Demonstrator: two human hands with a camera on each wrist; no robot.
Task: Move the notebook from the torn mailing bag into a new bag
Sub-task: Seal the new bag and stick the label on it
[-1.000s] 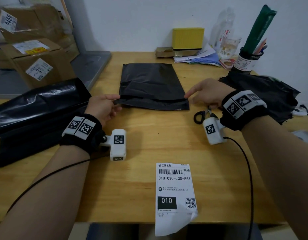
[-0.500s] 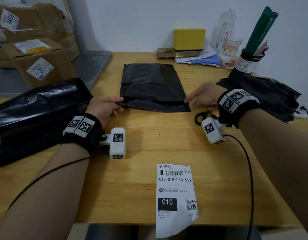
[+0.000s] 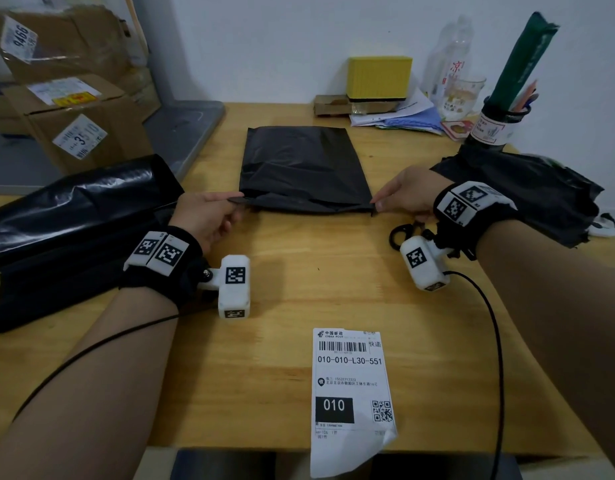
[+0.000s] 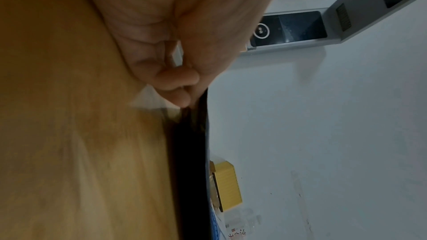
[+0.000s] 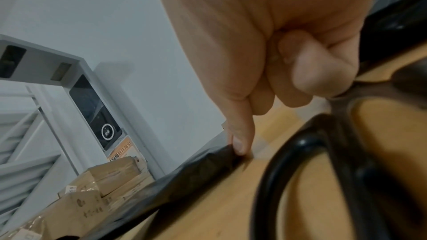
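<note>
A flat black mailing bag (image 3: 302,164) lies in the middle of the wooden table (image 3: 299,289), its near edge toward me. My left hand (image 3: 237,202) pinches the bag's near left corner; in the left wrist view the black edge (image 4: 189,152) runs out from between the fingertips (image 4: 182,98). My right hand (image 3: 377,204) pinches the near right corner, where a fingertip (image 5: 239,145) sits on the bag's edge (image 5: 184,180). A crumpled, torn black bag (image 3: 541,188) lies to the right, behind my right wrist. No notebook is in sight.
A stack of glossy black bags (image 3: 74,220) lies at the left. Black-handled scissors (image 3: 401,232) sit under my right wrist. A shipping label (image 3: 351,386) hangs over the front edge. A yellow box (image 3: 378,77), papers, a bottle and a pen cup stand along the wall; cardboard boxes (image 3: 74,126) stand far left.
Both hands went from pointing at the bag's near corners to pinching them. The bag's near edge is now drawn out a little between them.
</note>
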